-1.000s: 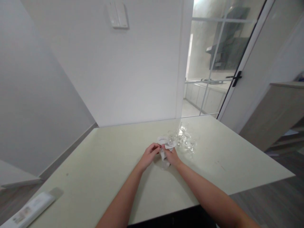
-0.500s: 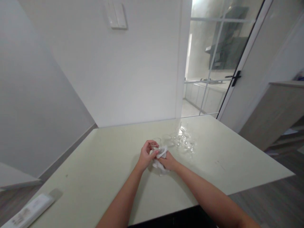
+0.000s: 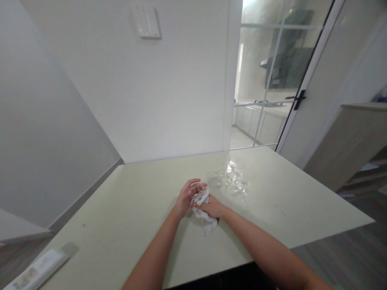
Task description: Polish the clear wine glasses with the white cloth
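Observation:
A clear drinking glass (image 3: 198,196) is held tilted above the table, partly wrapped in a white cloth (image 3: 208,223). My right hand (image 3: 214,206) is closed round the cloth and the glass's lower part, and the cloth's loose end hangs below. Around the glass's far and left side my left hand (image 3: 185,197) curves with its fingers stretched and apart; its thumb is mostly hidden. Whether the left fingertips touch the glass is hard to tell. To the right of my hands, several clear stemmed glasses (image 3: 232,177) form a close cluster, their outlines blurring together.
The pale table (image 3: 130,209) meets a white wall (image 3: 169,100) at the back. A white box-like object (image 3: 39,270) lies at the table's front left. Behind the table's right part stands a glazed door (image 3: 256,80), with a wooden cabinet (image 3: 356,137) farther right.
My left fingers have loosened and spread from their grip on the glass. The glass has tipped lower into the cloth, and the cloth's end hangs farther down.

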The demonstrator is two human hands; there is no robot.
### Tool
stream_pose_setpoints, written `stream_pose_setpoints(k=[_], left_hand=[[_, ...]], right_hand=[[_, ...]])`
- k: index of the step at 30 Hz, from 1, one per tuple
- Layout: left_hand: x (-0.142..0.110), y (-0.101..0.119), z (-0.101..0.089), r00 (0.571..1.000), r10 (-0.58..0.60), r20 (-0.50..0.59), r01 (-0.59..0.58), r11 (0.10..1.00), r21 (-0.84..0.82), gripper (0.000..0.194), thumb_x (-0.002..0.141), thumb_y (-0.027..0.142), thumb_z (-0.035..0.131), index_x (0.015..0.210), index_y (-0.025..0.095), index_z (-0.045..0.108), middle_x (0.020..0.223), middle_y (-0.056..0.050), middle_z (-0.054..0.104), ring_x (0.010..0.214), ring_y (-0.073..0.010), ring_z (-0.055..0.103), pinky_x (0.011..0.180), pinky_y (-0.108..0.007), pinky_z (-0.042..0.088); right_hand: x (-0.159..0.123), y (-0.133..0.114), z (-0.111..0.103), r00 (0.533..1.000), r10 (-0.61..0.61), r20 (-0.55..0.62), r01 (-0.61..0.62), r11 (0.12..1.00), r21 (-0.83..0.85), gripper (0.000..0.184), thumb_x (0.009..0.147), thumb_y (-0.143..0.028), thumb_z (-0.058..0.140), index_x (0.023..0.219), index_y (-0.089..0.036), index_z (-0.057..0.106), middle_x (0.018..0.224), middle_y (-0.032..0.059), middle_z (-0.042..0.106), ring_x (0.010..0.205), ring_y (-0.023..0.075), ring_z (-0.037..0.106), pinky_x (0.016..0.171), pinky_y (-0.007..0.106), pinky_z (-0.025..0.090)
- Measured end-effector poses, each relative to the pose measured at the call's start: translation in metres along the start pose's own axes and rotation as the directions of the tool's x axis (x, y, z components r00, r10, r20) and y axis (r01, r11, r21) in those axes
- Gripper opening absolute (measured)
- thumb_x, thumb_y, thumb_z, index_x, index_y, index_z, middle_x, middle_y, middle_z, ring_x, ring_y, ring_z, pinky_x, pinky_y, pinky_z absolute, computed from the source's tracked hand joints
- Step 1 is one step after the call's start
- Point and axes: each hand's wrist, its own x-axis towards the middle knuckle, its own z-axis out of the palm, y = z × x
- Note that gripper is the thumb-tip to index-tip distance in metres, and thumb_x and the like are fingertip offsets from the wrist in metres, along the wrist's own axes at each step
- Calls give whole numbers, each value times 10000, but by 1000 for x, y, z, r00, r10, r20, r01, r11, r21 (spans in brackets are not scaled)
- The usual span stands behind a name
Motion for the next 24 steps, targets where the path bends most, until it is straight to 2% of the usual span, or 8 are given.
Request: stream_pose_setpoints(k=[5,7,10,12,14,16,21,24], left_hand=[[4,-5,-4,986,108,-123,-90,985,148,608,660,470,779,1169,185,608,1031,-85,659,904,-198,621,780,-294,468],[3,-4,-5,995,74,-71,-67,993,96,639,673,498,758,1200,185,579,1023,-98,676,916,-221,633,792,-318,472],[2,-1,-2,999,39,4,-39,999,2,644,713,569,687,1213,186,553,1133,-147,672,972,-260,638,812,-364,482],[2,0,0,996,71,-54,-67,995,68,599,708,539,717,1170,187,571,1159,-141,656,981,-247,630,814,-347,481],[2,0,2,982,116,-147,-88,979,185,564,667,464,788,1115,184,593,1088,-107,658,948,-216,621,799,-309,473],[2,0,2,978,114,-177,-74,973,219,577,628,404,829,1107,183,596,1009,-80,663,913,-202,620,791,-294,469],[0,2,0,999,-38,19,38,999,-28,632,680,499,749,1200,188,569,1157,-141,668,985,-257,638,829,-363,488],[2,-2,-1,999,2,-39,-1,1000,31,616,655,495,779,1160,192,600,1171,-128,652,987,-239,629,815,-330,488]], right_hand=[[2,4,-1,998,27,52,-28,999,32,343,798,-489,699,941,-179,668,832,20,674,771,174,604,764,306,497],[3,7,-2,999,31,34,-31,999,18,352,786,-479,714,978,-188,663,878,23,681,805,171,607,773,295,495],[3,8,-2,1000,28,-13,-28,1000,10,365,760,-447,748,1011,-199,656,922,23,687,830,169,610,790,293,492],[3,8,-3,999,41,1,-41,999,30,338,766,-448,738,966,-187,663,865,19,686,772,161,607,760,292,493],[3,6,-3,998,50,28,-52,997,52,313,783,-455,714,920,-177,669,819,16,683,730,156,598,738,290,492],[2,4,-2,998,43,36,-45,998,49,304,791,-455,705,911,-178,674,836,21,689,756,161,603,758,294,496],[1,-2,-2,1000,18,-17,-18,1000,-8,295,771,-434,734,932,-194,675,912,32,702,842,187,622,823,319,502],[2,-1,-3,1000,1,0,-1,1000,-8,311,784,-450,721,951,-191,678,915,34,706,845,188,630,828,322,504]])
